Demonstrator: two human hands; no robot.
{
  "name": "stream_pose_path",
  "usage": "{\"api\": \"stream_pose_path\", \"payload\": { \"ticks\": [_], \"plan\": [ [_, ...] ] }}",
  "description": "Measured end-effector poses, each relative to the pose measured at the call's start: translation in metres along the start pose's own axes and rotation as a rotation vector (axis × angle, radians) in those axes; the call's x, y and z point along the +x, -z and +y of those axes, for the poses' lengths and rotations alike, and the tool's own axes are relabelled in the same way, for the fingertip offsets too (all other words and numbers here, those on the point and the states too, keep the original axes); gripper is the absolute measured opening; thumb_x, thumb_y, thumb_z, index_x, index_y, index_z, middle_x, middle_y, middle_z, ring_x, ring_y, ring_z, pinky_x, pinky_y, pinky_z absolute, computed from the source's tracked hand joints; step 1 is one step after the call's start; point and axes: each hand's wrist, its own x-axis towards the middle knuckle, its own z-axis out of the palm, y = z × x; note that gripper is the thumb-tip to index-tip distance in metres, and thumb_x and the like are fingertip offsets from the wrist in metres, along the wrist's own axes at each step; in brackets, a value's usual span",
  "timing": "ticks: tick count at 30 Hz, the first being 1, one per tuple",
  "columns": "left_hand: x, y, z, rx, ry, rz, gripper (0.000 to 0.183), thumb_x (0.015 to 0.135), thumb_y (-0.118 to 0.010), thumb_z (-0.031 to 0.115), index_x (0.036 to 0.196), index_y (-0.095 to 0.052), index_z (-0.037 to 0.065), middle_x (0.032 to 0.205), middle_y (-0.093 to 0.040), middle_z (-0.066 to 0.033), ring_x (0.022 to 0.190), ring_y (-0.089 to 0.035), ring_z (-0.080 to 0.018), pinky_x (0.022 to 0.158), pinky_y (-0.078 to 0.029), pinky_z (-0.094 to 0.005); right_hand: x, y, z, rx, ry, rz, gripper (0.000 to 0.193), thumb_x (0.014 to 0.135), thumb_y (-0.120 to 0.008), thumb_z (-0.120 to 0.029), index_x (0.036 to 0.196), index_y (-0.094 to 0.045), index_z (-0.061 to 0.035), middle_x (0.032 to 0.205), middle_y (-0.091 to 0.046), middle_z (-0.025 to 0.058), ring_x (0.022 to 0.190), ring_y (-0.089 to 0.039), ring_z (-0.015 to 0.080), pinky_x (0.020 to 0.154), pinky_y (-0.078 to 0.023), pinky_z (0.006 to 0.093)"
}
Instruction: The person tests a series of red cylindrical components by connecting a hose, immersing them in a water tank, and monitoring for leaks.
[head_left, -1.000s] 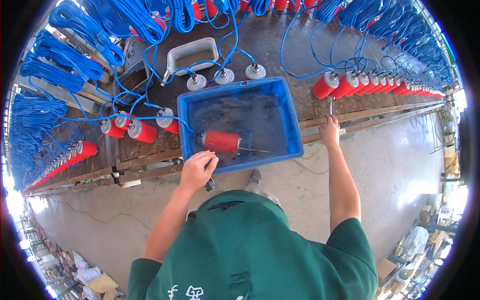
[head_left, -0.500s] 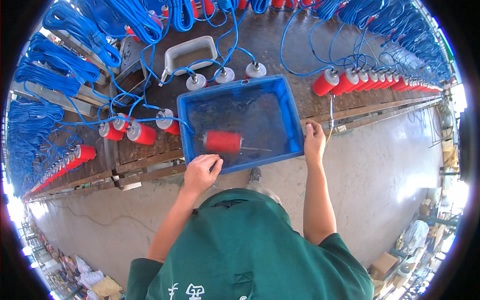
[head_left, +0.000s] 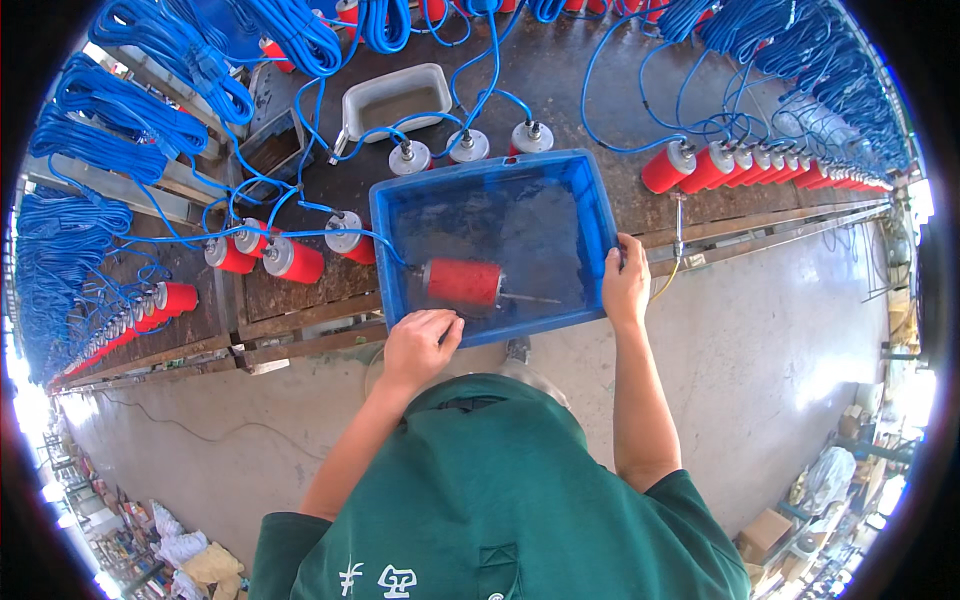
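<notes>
A blue plastic bin of water sits at the front edge of the dark bench. Lying in it is a red cylinder with metal ends; a thin rod sticks out to its right, and a blue cable comes over the bin's left wall toward its left end. My left hand is closed with its fingers curled over the near rim, left of the middle, just below the cylinder. At the right end, my right hand grips the side wall near the near corner. Neither hand touches the cylinder.
Behind the bin stand several red cylinders with metal caps and a pale tray. More stand at left and in a row at right. Coiled blue cables hang around. A metal fitting with a yellow hose hangs off the bench edge.
The scene has shifted slightly rightward in view. The red cylinder, blurred earlier, now appears sharp. Both hands keep their places on the bin.
</notes>
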Motion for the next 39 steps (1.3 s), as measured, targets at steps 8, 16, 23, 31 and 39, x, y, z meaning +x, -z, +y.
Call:
{"api": "stream_pose_path", "payload": {
  "ticks": [8,16,23,31,39],
  "plan": [
    [0.0001,0.0011,0.0022,0.005,-0.004,0.003,0.018,0.096,-0.076,0.017,0.093,-0.079,0.0,0.101,-0.081,-0.0156,0.094,-0.078,-0.0342,0.084,-0.062,-0.0432,-0.0004,0.0013,-0.0009,0.005,0.008,0.0,0.03,0.106,-0.06,-0.017,0.134,-0.064,-0.0059,0.129,-0.069,0.0201,0.12,-0.065,0.0397,0.104,-0.052,0.0486],
    [-0.001,-0.0012,0.0002,0.011,-0.008,0.001,0.021,0.099,-0.072,0.022,0.092,-0.078,0.003,0.098,-0.08,-0.013,0.092,-0.076,-0.033,0.084,-0.06,-0.0436,-0.0001,0.0014,0.002,0.012,0.01,-0.009,0.031,0.106,-0.06,-0.017,0.134,-0.064,-0.0054,0.128,-0.069,0.0201,0.12,-0.066,0.0385,0.104,-0.052,0.0478],
    [-0.0006,-0.0008,0.002,0.019,-0.003,0.01,0.02,0.098,-0.073,0.022,0.092,-0.077,0.003,0.098,-0.08,-0.0123,0.093,-0.076,-0.0324,0.083,-0.06,-0.0433,-0.0007,0.0029,-0.003,0.028,-0.009,-0.012,0.03,0.106,-0.06,-0.016,0.134,-0.065,-0.0051,0.126,-0.07,0.0183,0.118,-0.066,0.0378,0.103,-0.052,0.0471],
    [-0.0012,-0.002,0.0013,0.023,-0.001,0.011,0.02,0.097,-0.074,0.022,0.093,-0.078,0.003,0.099,-0.08,-0.0126,0.092,-0.076,-0.0328,0.083,-0.06,-0.0435,-0.001,0.0036,-0.0025,0.045,-0.009,-0.006,0.03,0.106,-0.061,-0.015,0.133,-0.066,-0.0046,0.124,-0.07,0.018,0.117,-0.066,0.0372,0.102,-0.052,0.047],
    [-0.0013,-0.0026,-0.0002,0.029,-0.003,0.006,0.021,0.097,-0.074,0.022,0.093,-0.079,0.002,0.099,-0.081,-0.0136,0.093,-0.076,-0.0328,0.084,-0.06,-0.0437,-0.0003,0.0023,-0.0002,0.041,0.015,0.011,0.029,0.105,-0.062,-0.014,0.132,-0.066,-0.0041,0.123,-0.071,0.0182,0.116,-0.067,0.0371,0.102,-0.052,0.0469]
  ]
}}
